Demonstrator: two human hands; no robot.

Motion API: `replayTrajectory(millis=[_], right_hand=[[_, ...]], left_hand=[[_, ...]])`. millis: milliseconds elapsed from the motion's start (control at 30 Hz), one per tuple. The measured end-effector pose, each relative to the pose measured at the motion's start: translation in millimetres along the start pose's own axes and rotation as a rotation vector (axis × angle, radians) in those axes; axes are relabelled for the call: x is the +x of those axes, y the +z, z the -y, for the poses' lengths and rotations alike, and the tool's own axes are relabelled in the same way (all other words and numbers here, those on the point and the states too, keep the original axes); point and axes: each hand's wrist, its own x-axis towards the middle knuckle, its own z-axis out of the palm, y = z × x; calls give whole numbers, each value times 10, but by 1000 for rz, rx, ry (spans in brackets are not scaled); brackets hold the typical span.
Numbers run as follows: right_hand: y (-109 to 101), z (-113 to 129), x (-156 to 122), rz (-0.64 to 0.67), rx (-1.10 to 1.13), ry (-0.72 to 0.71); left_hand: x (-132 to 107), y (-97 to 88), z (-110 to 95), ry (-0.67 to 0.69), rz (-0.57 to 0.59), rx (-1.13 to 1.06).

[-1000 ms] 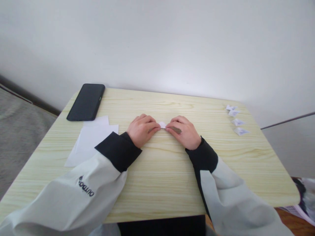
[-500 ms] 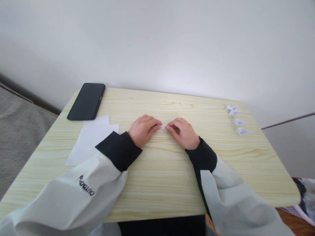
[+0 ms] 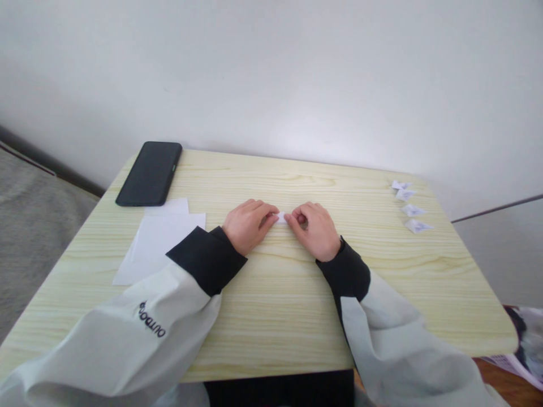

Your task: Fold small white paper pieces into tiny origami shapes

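A tiny white piece of folded paper [image 3: 282,217] lies on the pale wooden table [image 3: 280,299], pinched between both hands. My left hand [image 3: 248,225] rests knuckles-up on the wood with its fingertips closed on the paper's left side. My right hand [image 3: 313,228] mirrors it, fingers curled and closed on the paper's right side. Most of the paper is hidden by the fingertips. Both arms wear black-cuffed white sleeves.
A black phone [image 3: 150,173] lies at the table's far left corner. White paper sheets [image 3: 160,240] sit left of my left hand. Several small folded paper shapes [image 3: 410,210] line the far right edge. A white wall stands behind the table.
My right hand has slid a little leftward, its fingers curling tighter over the small paper. Less of the paper shows now. My left hand has hardly moved.
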Motion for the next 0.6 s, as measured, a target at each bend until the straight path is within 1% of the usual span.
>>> replayTrajectory(millis=[167,300,433,600], right_hand=[[2,17,5,5,-19,25],[13,17,2,1,-26,28],[11,26,0,8,-4,70],[4,47,6,34,32,104]], left_hand=[[0,-1,-1,8,-25,36],[6,2,0,5,-19,37],[9,4,-1,13,-10,34],[-2,-6,16,69,-34,8]])
